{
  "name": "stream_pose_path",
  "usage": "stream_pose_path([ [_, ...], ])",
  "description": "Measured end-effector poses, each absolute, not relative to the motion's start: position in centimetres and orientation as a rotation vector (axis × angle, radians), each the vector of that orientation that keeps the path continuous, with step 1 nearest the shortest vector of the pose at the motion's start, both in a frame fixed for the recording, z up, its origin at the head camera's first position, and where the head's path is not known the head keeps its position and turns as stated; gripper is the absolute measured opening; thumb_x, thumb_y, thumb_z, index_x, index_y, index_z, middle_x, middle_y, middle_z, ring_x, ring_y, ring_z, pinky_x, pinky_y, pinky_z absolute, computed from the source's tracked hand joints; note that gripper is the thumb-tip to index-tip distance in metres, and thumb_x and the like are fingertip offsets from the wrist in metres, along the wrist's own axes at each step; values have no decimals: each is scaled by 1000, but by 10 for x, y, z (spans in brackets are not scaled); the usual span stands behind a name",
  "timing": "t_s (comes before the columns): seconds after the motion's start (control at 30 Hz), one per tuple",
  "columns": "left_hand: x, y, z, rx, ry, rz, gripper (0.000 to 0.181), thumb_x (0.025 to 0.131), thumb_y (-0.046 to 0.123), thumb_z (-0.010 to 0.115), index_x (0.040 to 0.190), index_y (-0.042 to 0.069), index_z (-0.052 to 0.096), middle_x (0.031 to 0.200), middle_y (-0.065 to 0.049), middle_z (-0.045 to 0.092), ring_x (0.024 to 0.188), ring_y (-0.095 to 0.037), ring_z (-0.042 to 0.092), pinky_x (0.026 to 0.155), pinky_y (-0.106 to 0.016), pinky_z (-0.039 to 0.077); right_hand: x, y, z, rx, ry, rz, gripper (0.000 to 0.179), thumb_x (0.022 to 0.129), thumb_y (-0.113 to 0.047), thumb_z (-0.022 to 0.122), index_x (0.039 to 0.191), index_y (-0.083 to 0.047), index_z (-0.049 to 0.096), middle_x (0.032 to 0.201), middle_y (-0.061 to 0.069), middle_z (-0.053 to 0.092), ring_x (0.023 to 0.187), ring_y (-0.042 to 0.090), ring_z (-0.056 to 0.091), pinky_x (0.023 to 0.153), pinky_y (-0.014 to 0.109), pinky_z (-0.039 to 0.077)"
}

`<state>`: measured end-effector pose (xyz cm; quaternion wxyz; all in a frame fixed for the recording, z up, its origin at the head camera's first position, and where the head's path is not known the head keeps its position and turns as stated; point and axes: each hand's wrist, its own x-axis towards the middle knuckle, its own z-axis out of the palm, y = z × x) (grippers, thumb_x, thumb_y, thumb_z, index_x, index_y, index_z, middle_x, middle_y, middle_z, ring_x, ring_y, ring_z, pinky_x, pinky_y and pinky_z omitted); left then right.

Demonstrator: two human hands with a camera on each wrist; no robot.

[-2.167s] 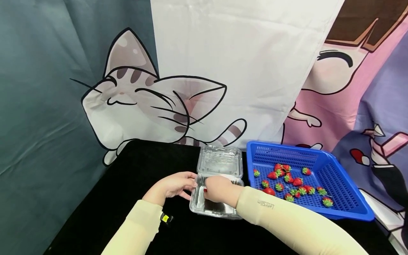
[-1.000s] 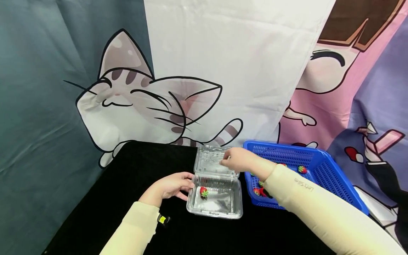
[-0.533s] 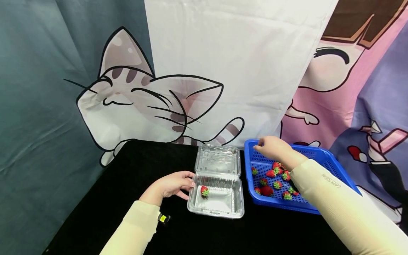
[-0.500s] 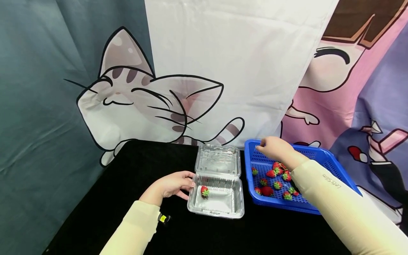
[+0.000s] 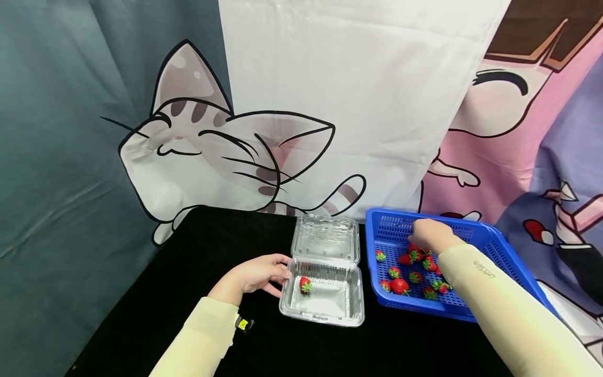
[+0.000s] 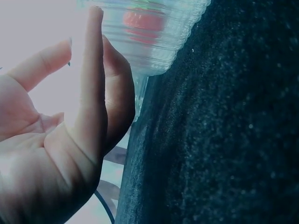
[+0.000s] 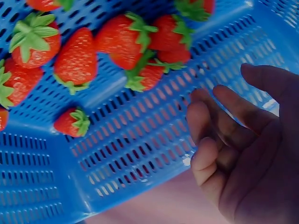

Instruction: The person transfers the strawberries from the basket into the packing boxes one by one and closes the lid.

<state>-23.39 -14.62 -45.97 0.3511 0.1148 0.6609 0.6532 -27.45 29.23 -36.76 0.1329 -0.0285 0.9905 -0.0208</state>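
One strawberry (image 5: 305,285) lies in the box (image 5: 332,297) my left grip (image 5: 258,273) holds; my loose, empty right grip (image 5: 431,234) overhangs the basket (image 5: 424,305).

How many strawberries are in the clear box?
1: the strawberry lies in the left part of the clear box, near the left hand. None looks hidden there.

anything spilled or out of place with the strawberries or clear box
Nothing stands out: one strawberry lies in the clear box, the other visible strawberries lie inside the blue basket, and the lid is folded back. No spill shows.
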Motion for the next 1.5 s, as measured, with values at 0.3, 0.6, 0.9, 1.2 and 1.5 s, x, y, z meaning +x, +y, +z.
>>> stream_pose_path([
  [0.3,-237,-148,-462,295,1711,1688,43,93,9,62,132,-4,48,106,-15,65,89,-22,66,76,-48,58,-280,296,-378,-65,2846,-5,18,90,-17,64,89,0,68,91,20,66,73,29,55,65,47,47],
  [0.6,-235,-146,-461,309,1713,1683,43,93,8,61,132,-4,47,108,-18,65,90,-24,67,75,-48,59,-288,303,-394,-33,2779,32,25,88,-20,68,95,4,71,97,24,66,79,32,57,76,57,50],
  [0.9,-233,-144,-458,293,1716,1691,42,93,8,60,131,-5,47,107,-17,64,89,-23,66,75,-48,59,-285,303,-397,-67,2828,11,25,84,-23,73,87,1,70,83,17,65,72,30,55,69,52,50],
  [1.2,-230,-145,-458,286,1734,1682,43,93,8,61,132,-5,47,107,-18,64,88,-22,66,75,-47,59,-287,299,-404,-106,2895,-57,22,81,-12,71,93,6,66,88,21,65,72,31,54,66,49,48],
  [1.5,-230,-144,-458,292,1740,1695,45,91,8,61,132,-5,46,106,-17,64,87,-22,66,74,-47,59,-287,297,-405,-129,2943,-93,38,81,-9,73,111,10,61,103,29,65,82,35,59,76,56,51],
])
